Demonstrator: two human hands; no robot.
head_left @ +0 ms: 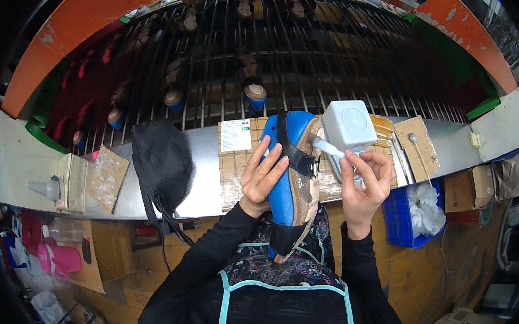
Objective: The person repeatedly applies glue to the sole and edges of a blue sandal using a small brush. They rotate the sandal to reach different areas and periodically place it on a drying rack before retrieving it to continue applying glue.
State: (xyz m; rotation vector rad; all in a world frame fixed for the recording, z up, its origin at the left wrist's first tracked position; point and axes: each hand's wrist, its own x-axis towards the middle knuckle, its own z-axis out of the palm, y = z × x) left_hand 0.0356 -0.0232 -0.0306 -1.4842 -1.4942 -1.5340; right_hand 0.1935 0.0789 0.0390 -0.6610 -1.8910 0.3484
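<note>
A blue shoe upper (294, 128) with black straps and a tan-brown underside lies tilted on its side, its underside toward the right. My left hand (261, 177) holds it from the left, fingers along the blue side near the black strap; the thumb is hidden. In my right hand (364, 182), thumb and fingers pinch the pale handle of a small brush (329, 147). The brush's tip touches the shoe's underside near its far end. Just beyond the right hand stands a white square container (349, 125).
Ahead, a rod conveyor (218, 67) carries several blue shoes under an orange frame (67, 43). A black mesh bag (160, 163) lies left on the metal ledge (201, 163). Cardboard (409, 140) with another brush lies right, above a blue crate (398, 218) holding plastic bags.
</note>
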